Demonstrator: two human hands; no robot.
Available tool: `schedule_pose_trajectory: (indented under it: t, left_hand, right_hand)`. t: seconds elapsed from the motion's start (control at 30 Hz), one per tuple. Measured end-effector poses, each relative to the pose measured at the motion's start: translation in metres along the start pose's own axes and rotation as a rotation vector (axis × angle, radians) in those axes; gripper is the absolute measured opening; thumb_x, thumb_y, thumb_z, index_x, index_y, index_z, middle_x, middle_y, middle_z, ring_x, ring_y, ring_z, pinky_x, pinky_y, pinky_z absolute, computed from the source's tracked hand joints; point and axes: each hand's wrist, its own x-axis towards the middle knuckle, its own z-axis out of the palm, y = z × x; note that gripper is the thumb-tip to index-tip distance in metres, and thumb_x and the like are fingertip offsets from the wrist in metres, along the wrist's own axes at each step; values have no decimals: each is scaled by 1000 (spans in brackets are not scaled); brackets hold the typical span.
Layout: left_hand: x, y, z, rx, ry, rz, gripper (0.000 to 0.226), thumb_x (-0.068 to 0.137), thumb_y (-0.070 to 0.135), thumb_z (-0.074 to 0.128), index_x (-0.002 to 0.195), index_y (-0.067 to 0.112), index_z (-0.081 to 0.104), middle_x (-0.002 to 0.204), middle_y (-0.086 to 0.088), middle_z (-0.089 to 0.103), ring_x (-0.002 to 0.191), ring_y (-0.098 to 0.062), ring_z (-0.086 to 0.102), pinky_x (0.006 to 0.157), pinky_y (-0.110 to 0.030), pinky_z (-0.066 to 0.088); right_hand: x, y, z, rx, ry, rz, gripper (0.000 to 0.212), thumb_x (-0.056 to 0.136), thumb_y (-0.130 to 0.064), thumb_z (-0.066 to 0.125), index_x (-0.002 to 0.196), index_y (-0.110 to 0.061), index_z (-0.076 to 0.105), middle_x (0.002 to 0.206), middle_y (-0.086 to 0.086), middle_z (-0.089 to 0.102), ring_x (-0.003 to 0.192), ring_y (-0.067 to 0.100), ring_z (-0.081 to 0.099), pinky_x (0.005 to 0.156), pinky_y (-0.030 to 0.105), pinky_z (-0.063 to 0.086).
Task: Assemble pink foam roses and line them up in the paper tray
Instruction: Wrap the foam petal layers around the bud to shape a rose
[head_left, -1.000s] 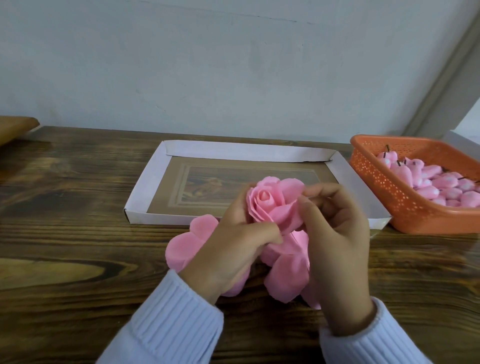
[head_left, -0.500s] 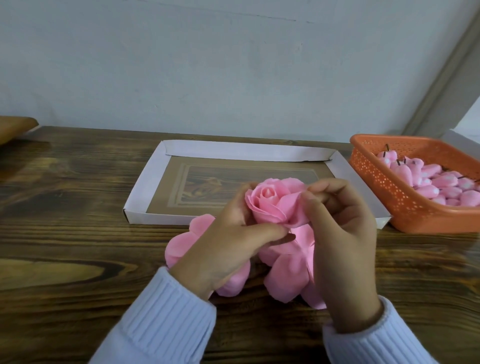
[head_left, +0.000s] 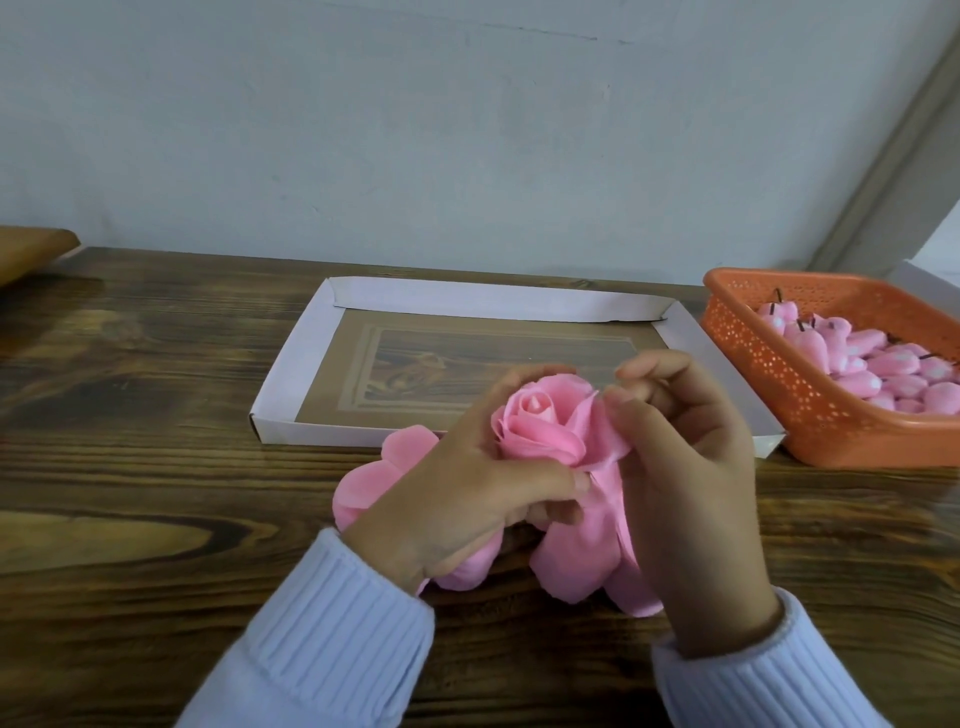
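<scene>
Count, head view. Hands: 2, left hand and right hand. Foam rose: 1. Paper tray: 1. Orange basket: 1. Pink buds in basket: over ten, heaped, exact number unreadable. Loose petal pieces: several, overlapping, partly hidden. Table: 1

tray on table, behind rose | basket right of tray, buds inside | petals under rose

both hands wrap a pink rose.
</scene>
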Motion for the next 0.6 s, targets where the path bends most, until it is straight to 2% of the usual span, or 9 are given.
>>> schedule_pose_trajectory:
  t: [0.07, 0.23, 0.3, 0.4, 0.53, 0.6]
  left_hand:
    - [-1, 0, 0, -14, -37, -13, 47, 69, -3, 63, 115, 10, 61, 95, -16, 58, 82, -22, 60, 65, -26, 56]
    - [-2, 1, 0, -37, -95, -7, 20, 76, 9, 63, 94, 17, 70, 76, 0, 67, 73, -11, 65, 70, -29, 57]
    - [-2, 1, 1, -25, -82, 12, 16, 79, 15, 62, 94, 14, 68, 71, 3, 66, 67, -9, 63, 69, -28, 57]
    - [1, -1, 4, 6, -5, 59, 24, 83, 26, 70, 97, 8, 65, 71, 4, 64, 64, -7, 61, 69, -28, 58]
    - [4, -5, 8, 45, 205, 173, 45, 63, 40, 76, 88, 6, 63, 65, 5, 62, 65, -9, 61, 77, -37, 58]
    - [5, -7, 8, 49, 263, 225, 49, 57, 38, 75, 89, 5, 58, 59, 7, 63, 60, -6, 62, 70, -31, 59]
  right_hand:
    - [0, -2, 0, 46, -6, 28, 20, 74, -1, 57, 78, -20, 64, 60, -5, 55, 54, 5, 51, 55, 16, 45]
    - [1, -5, 0, 104, -16, 98, 14, 75, -2, 63, 82, -13, 59, 60, -3, 51, 51, 7, 49, 54, 20, 45]
    - [0, -7, 2, 108, -35, 93, 13, 78, -6, 68, 84, -11, 57, 59, -2, 53, 49, 7, 51, 50, 20, 47]
    - [1, -7, 2, 77, -49, 68, 8, 82, -16, 61, 82, -9, 57, 61, -1, 54, 54, 9, 52, 55, 21, 49]
    - [1, 0, -1, 7, -2, 42, 16, 88, -14, 54, 75, -18, 63, 71, 2, 60, 66, 14, 52, 62, 22, 47]
    - [0, 5, -1, -94, 28, 29, 18, 89, -12, 54, 77, -21, 65, 79, 4, 64, 71, 17, 54, 64, 23, 48]
